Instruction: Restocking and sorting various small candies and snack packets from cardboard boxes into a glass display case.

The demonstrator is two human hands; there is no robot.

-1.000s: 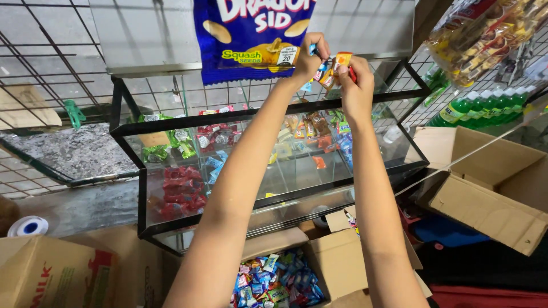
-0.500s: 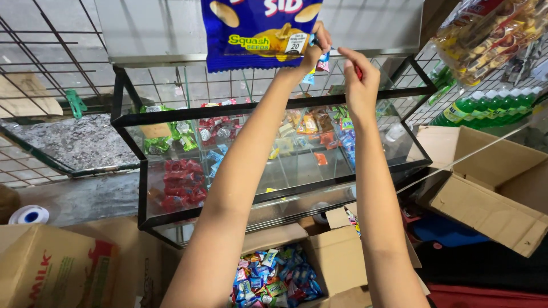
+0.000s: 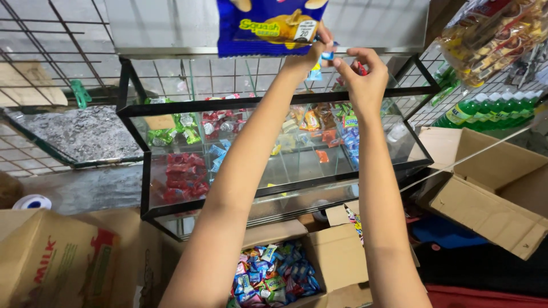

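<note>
Both arms reach up over a black-framed glass display case (image 3: 274, 102) that holds sorted sweets in compartments. My left hand (image 3: 308, 57) is at the lower right corner of a hanging blue snack bag (image 3: 268, 25), pinching a small blue-wrapped sweet (image 3: 327, 55). My right hand (image 3: 361, 82) is just to the right of it, fingers curled around a small red-wrapped sweet (image 3: 361, 69). The two hands nearly touch at the fingertips. How many sweets each hand holds is hidden by the fingers.
An open cardboard box of mixed wrapped sweets (image 3: 274, 276) sits below the case. A printed carton (image 3: 51, 262) stands at the lower left, an open empty carton (image 3: 491, 188) at the right. Green bottles (image 3: 491, 111) and a hanging bag of snacks (image 3: 485, 40) are upper right. A wire grid (image 3: 45, 40) lines the back.
The view has tipped downward, so the blue bag sits higher in frame. The hands, bunched on colourful sweets before, have drawn slightly apart, the right one now lower.
</note>
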